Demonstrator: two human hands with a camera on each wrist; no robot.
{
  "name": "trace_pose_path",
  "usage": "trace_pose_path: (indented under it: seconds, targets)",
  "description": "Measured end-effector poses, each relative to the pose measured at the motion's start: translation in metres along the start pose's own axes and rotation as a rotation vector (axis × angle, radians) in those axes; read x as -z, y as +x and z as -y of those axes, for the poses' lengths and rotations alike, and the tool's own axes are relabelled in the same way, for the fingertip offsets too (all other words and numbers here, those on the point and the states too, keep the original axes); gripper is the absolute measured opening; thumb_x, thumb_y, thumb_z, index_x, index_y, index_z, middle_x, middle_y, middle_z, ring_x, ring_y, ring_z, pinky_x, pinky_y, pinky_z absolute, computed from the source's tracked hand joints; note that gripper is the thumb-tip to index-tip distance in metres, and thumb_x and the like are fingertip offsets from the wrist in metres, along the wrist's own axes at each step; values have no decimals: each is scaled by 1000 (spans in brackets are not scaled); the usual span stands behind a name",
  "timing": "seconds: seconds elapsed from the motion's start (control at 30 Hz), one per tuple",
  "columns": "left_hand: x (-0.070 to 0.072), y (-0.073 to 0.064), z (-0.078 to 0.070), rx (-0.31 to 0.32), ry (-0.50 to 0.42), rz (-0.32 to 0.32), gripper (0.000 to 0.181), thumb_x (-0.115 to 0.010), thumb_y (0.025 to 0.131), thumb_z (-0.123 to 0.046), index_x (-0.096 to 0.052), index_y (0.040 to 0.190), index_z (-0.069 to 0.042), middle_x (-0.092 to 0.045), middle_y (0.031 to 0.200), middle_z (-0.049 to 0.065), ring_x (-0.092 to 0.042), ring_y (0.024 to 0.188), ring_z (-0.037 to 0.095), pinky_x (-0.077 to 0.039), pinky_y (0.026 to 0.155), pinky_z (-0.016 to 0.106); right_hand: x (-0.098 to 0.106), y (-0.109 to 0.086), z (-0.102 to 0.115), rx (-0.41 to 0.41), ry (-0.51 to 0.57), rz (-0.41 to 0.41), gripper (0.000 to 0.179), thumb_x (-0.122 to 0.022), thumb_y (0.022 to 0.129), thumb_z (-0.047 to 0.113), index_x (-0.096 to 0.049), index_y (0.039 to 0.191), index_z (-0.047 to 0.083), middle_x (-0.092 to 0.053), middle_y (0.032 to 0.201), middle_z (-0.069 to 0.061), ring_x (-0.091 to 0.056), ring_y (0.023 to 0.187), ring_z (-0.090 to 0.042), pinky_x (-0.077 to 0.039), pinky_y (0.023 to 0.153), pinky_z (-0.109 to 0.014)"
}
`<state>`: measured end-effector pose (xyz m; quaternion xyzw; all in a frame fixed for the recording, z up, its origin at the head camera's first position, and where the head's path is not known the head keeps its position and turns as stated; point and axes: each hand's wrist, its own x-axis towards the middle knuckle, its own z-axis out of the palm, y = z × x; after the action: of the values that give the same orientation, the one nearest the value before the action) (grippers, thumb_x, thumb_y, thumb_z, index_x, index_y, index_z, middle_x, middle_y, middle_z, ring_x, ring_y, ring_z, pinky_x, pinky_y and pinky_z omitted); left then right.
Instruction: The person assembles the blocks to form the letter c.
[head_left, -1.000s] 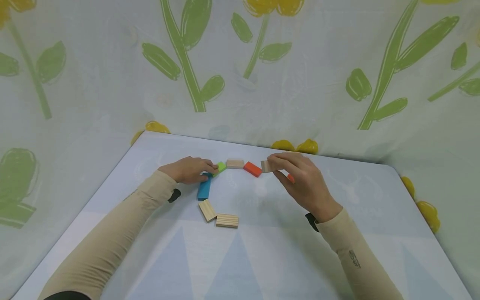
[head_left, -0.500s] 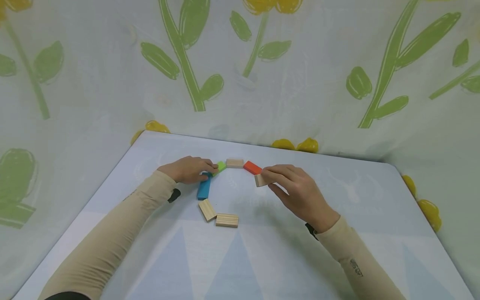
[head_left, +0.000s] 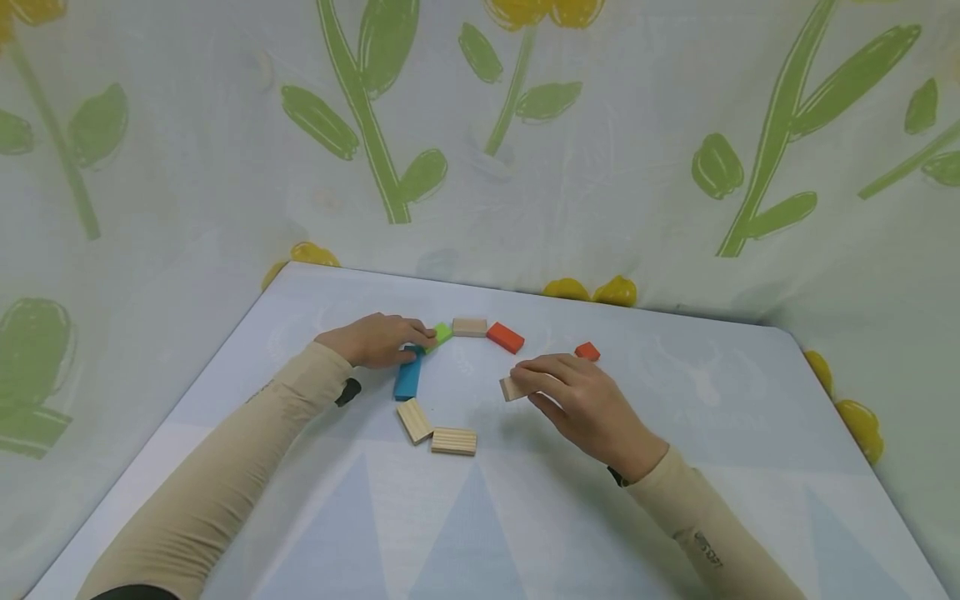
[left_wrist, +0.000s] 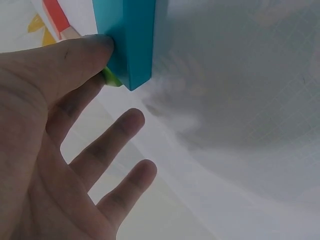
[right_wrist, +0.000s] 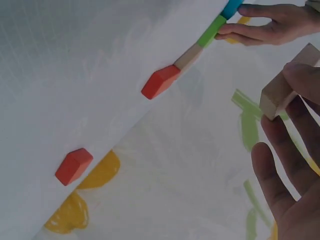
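Note:
My left hand rests at the joint of a blue block and a green block. In the left wrist view its thumb lies against the blue side, the index fingertip reaches the partly hidden green one, and the other fingers are spread. My right hand pinches a plain wooden block between thumb and fingers, above the table right of the curve. Beyond the green block, a pale wooden block and a red block continue the curved row.
Two plain wooden blocks, one slanted and one lengthwise, form the row's near end. A second red block lies apart, beyond my right hand. The white table meets a flower-printed cloth at its back edge.
My right hand has moved left and toward me with the wooden block in its fingers, uncovering the separate red block. My left hand has stayed in place on the blue and green blocks.

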<state>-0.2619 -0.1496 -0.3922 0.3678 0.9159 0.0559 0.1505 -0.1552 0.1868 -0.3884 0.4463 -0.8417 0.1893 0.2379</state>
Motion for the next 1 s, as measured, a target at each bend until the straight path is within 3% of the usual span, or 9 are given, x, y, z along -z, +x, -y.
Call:
trace_pose_path:
  seconds: [0.77,1.0]
  targets:
    - [1,-2,1,-3,-6,2,43,-62,102,-14,-58,145,-11,-49,154,8,-44,141,35,-39,113,55,-24,-13,6,36,31,170,44,-85,81,3,-72,122,14,-71,118,4,-66,109,-16,-56,92,-36]
    - [0,-2,1,-8,-4,-5,43,-63,102,-13,-58,145,-12,-49,153,8,-45,140,36,-39,112,56,-26,-12,13,1,21,289,41,-84,84,8,-74,123,16,-71,117,5,-65,111,-14,-53,98,-36]
